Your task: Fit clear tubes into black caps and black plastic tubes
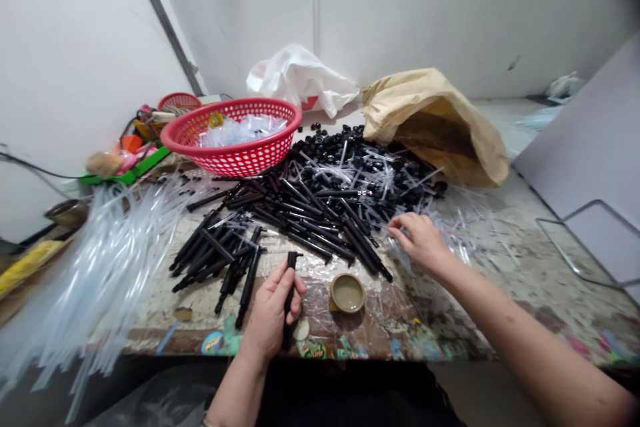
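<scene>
My left hand [275, 303] is wrapped round a black plastic tube [290, 280] held upright, with a small side spout near its top. My right hand [419, 237] hovers over the right edge of the pile, fingers curled together in a pinch; whatever they hold is too small to make out. Below them lie short clear plastic tubes [453, 230]. Between my hands stands a small round cup [348, 294] of liquid. More black tubes [310, 223] are heaped ahead, and another group of black tubes [213, 250] lies to the left.
Behind the heap are a red perforated basket [233, 160] with clear plastic pieces, small black caps [327, 147] and an open brown paper bag [440, 120]. Long clear tubes [107, 267] hang over the left table edge. A wire frame [575, 260] stands at right.
</scene>
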A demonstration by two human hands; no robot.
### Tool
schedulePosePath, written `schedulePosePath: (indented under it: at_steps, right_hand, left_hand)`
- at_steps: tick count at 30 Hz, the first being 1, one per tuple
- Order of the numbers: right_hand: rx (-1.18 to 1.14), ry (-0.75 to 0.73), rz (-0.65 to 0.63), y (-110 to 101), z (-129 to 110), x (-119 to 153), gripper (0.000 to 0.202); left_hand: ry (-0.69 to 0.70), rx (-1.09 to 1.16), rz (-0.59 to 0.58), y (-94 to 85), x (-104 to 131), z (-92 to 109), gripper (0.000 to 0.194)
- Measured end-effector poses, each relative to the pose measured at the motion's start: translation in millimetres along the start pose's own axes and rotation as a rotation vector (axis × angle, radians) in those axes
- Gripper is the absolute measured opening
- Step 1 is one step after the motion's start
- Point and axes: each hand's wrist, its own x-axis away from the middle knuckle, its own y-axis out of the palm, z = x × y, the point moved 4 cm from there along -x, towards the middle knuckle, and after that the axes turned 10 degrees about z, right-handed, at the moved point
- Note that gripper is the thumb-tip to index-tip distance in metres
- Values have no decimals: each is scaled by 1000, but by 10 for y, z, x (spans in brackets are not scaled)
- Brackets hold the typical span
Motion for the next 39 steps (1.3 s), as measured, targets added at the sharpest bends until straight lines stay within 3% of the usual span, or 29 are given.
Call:
schedulePosePath:
  at_steps: [4,7,12,18,24,28,31,39]
  right_hand:
    - [-336,123,-54,-150,-155,-37,13]
    - [-422,0,-152,-214,-447,105,14]
    - [-193,-370,-103,-207,-807,425,14]
    - [46,-545,-93,-244,-1027,527,12]
    - [-31,-489,-13,-307,-1039,498,14]
    - [-140,-402,35,-304,-954,500,11]
    - [-93,-449,34,-303,-980,527,11]
    - [52,-542,-74,-239,-1091,547,23]
  left_hand:
    - [-7,32,10,-14,-4,-1,28]
    - [-9,54,-4,-10,-2,-5,29]
    - [10,69,-9,-8,13,1,25]
    - [8,74,-6,0,29,16,27]
    - [16,90,-3,-12,33,5,27]
    - [-4,116,8,-23,39,-4,46]
    - [-3,123,9,-26,42,0,55]
    - [-2,107,-5,-11,48,11,54]
